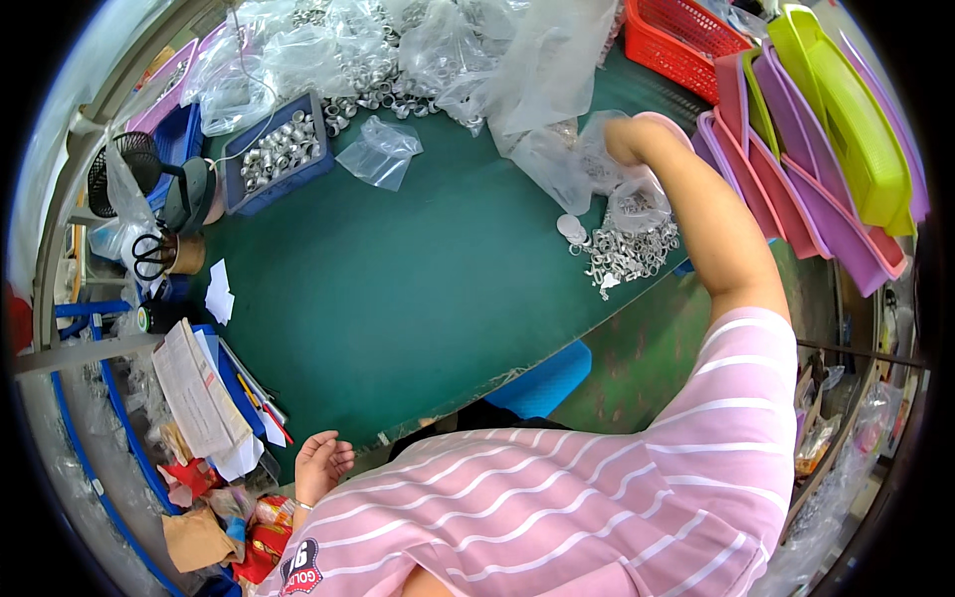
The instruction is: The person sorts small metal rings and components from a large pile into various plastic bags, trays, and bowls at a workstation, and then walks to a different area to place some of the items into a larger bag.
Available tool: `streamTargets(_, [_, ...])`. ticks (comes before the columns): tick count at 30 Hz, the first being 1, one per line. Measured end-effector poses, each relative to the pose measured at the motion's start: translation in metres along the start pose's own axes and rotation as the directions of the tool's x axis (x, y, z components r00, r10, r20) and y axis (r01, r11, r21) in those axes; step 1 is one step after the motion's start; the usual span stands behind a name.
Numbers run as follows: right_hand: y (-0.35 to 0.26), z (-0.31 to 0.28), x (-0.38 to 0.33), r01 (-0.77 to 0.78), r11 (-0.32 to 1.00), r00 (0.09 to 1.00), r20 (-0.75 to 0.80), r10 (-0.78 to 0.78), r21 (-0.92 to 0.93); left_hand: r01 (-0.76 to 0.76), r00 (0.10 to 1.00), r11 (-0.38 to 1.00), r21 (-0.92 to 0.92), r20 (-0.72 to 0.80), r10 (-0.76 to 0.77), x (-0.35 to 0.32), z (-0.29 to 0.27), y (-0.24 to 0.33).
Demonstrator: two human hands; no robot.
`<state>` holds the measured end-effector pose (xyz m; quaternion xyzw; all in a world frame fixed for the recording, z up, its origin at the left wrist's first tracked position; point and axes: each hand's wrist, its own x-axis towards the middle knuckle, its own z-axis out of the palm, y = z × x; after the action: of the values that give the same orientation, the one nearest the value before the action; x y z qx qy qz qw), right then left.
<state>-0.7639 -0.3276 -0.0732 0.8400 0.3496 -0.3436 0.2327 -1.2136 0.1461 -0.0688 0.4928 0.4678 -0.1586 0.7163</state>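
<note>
My right arm reaches out over the far right of the table. My right hand (pixel 625 142) is bent down into a clear plastic bag (pixel 598 159), and its fingers are hidden there. Beside it shows the curved rim of a pink container (pixel 668 125). Small silvery metal rings (pixel 637 251) lie in a loose heap just nearer than that hand, with pale round discs (pixel 571 228) at their left. My left hand (pixel 322 460) hangs by the table's near left edge, fingers loosely curled and slightly apart, with nothing seen in them.
Large clear bags (pixel 438 50) and loose metal parts cover the back. A blue-grey bin (pixel 276 154) of metal parts stands back left. Papers (pixel 204 388), pens and scissors (pixel 151 256) line the left. Stacked plastic baskets (pixel 796 149) and a red basket (pixel 686 45) are at right.
</note>
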Motion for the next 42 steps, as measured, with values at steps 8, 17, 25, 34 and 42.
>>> streamTargets(8, [-0.012, 0.024, 0.027, -0.373, 0.827, 0.840, -0.227, 0.494, 0.420, 0.000, 1.000, 1.000, -0.019, -0.001, 0.000, -0.007, -0.002, -0.009])
streamTargets(17, [0.082, 0.105, 0.051, -0.051, 0.997, 0.961, -0.268, 0.067, 0.065, -0.002, 1.000, 1.000, 0.000, -0.016, 0.002, -0.010, -0.014, -0.014])
streamTargets(25, [-0.079, -0.012, -0.052, 0.175, 0.540, 0.419, -0.559, 0.715, 0.823, -0.036, 0.999, 0.999, -0.040, -0.038, 0.035, -0.022, -0.020, -0.025])
streamTargets(34, [-0.272, 0.041, -0.090, 0.394, 0.418, 0.614, -0.573, 0.543, 0.818, -0.124, 0.992, 0.985, -0.121, -0.030, 0.121, -0.032, -0.052, -0.047])
streamTargets(42, [-0.401, 0.018, -0.094, 0.301, 0.386, 0.871, -0.416, 0.261, 0.872, -0.174, 0.982, 0.963, -0.204, -0.103, 0.156, -0.059, -0.132, -0.093])
